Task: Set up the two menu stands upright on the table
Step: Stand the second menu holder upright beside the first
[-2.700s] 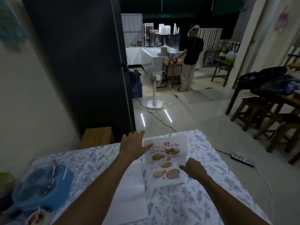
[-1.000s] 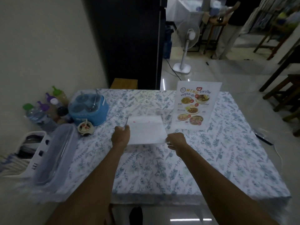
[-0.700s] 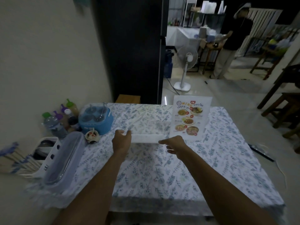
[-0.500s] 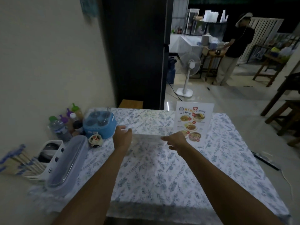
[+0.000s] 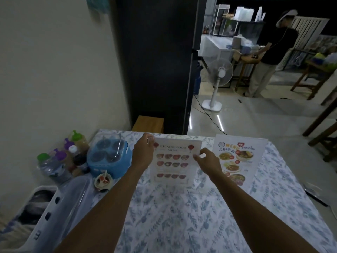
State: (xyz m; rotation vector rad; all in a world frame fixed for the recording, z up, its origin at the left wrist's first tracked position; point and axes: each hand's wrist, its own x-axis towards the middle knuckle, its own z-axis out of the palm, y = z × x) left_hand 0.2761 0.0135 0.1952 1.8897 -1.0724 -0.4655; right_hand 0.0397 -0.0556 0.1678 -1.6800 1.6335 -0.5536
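A white Chinese food menu stand (image 5: 173, 161) is upright near the middle of the table (image 5: 182, 216), which has a floral cloth. My left hand (image 5: 144, 154) grips its upper left corner and my right hand (image 5: 207, 161) pinches its right edge. A second menu stand (image 5: 238, 161) with colourful dish photos stands upright just to the right, with no hand on it.
A blue condiment caddy (image 5: 109, 157), sauce bottles (image 5: 65, 157) and a small cup (image 5: 103, 180) crowd the table's left side, with a lidded plastic container (image 5: 73, 201) nearer me. A dark fridge (image 5: 156, 61) rises behind. A standing fan (image 5: 218, 79) and a person (image 5: 269, 52) are farther off.
The second stand lay flat on the cloth a second ago; both hands have tipped it up so its printed face now stands upright. The first stand has stayed in place since.
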